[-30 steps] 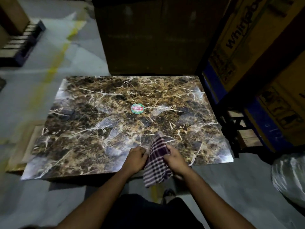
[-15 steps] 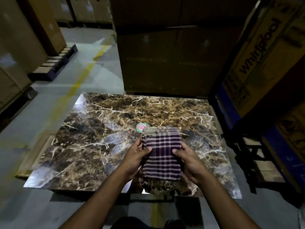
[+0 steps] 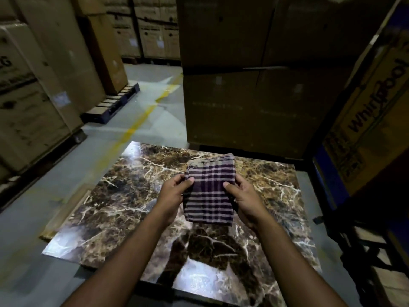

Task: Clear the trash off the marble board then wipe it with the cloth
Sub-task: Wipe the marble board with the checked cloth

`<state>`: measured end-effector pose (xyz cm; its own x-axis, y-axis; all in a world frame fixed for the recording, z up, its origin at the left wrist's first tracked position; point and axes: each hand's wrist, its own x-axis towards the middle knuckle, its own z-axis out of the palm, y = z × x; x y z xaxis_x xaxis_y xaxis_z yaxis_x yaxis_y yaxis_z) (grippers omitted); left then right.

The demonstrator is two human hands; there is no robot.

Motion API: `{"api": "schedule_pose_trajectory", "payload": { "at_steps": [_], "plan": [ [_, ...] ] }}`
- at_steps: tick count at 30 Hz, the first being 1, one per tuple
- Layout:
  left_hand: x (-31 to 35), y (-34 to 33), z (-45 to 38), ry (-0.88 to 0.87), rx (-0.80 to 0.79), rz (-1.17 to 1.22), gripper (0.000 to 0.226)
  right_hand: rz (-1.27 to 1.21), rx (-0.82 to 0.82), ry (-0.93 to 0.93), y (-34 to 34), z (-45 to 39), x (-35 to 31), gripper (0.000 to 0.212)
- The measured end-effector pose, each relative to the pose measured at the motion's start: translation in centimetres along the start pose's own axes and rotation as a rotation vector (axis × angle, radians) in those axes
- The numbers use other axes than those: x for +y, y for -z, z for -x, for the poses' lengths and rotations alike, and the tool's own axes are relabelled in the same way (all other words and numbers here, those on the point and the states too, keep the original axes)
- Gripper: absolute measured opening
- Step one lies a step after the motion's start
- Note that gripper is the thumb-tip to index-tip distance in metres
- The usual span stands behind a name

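Stacked cardboard cartons point(image 3: 254, 69) wall in a dim warehouse aisle, and low on the concrete floor point(image 3: 141, 120) lies the marble board point(image 3: 124, 207), glossy and dark-veined, one side sitting on a wooden pallet edge point(image 3: 66, 209). From the head view we hold the folded checked cloth point(image 3: 210, 191) above the middle of the board, not yet touching it as far as we can judge. Our left hand point(image 3: 173, 196) pinches its left edge with thumb on top; our right hand point(image 3: 245, 200) grips the right edge the same way. We see no trash on the visible marble, though the cloth and our arms hide part of it.

The risks, as we judge them: the fold could fall open as we lower it, leaving a loose flap that smears rather than wipes. The polished glare and poor light could hide missed patches. Pressing hard near the overhanging edge might shift the board.
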<state>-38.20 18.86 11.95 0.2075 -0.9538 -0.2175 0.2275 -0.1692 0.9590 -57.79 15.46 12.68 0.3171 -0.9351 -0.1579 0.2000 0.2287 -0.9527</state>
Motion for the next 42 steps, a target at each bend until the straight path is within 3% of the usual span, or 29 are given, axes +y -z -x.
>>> {"api": "schedule_pose_trajectory", "payload": {
  "at_steps": [5,10,14,18,20,23,27,30,32,34,37,39,42],
  "plan": [
    [2.0,2.7,-2.4,-0.024,-0.093,0.077,0.047,0.105,-0.057,-0.006,-2.1,-2.5,-1.6,0.03],
    [3.4,6.1,-5.8,-0.068,-0.142,0.143,0.057,0.184,-0.092,0.07,-5.3,-5.6,-2.1,0.03],
    [8.2,10.8,-9.0,-0.132,-0.295,-0.146,0.061,0.37,-0.12,0.131,-8.8,-8.1,-3.0,0.031],
    [13.1,14.4,-11.6,-0.137,-0.571,-0.512,0.039,0.655,-0.127,0.176,-12.3,-10.3,-4.8,0.023],
    [13.8,15.5,-12.7,-0.143,-0.634,-0.548,0.032,0.751,-0.119,0.184,-14.1,-11.2,-5.3,0.018],
    [13.6,16.6,-13.9,-0.109,-0.611,-0.385,0.036,0.664,-0.114,0.023,-15.1,-12.0,-5.5,0.025],
    [12.6,17.2,-14.4,-0.062,-0.458,-0.173,0.027,0.262,-0.075,-0.285,-14.0,-11.1,-3.7,0.064],
    [11.6,17.4,-14.2,0.007,-0.342,-0.059,0.028,-0.21,-0.179,-0.253,-13.1,-10.2,-1.6,0.067],
    [11.2,17.1,-14.0,0.058,-0.265,0.052,0.028,-0.395,-0.266,-0.206,-12.8,-10.0,-1.2,0.071],
    [10.9,16.9,-13.9,0.071,-0.228,0.117,0.027,-0.29,-0.271,-0.189,-12.7,-10.0,-1.3,0.072],
    [10.8,16.9,-13.8,0.047,-0.247,0.054,0.032,0.009,-0.147,-0.231,-12.7,-10.5,-2.5,0.05],
    [11.1,16.9,-13.7,-0.007,-0.269,-0.03,0.04,0.06,-0.098,-0.213,-12.1,-11.2,-3.6,0.044],
    [11.9,16.4,-13.3,-0.089,-0.299,-0.053,0.034,0.177,-0.088,-0.154,-11.6,-11.8,-5.5,0.031]
  ]
}}
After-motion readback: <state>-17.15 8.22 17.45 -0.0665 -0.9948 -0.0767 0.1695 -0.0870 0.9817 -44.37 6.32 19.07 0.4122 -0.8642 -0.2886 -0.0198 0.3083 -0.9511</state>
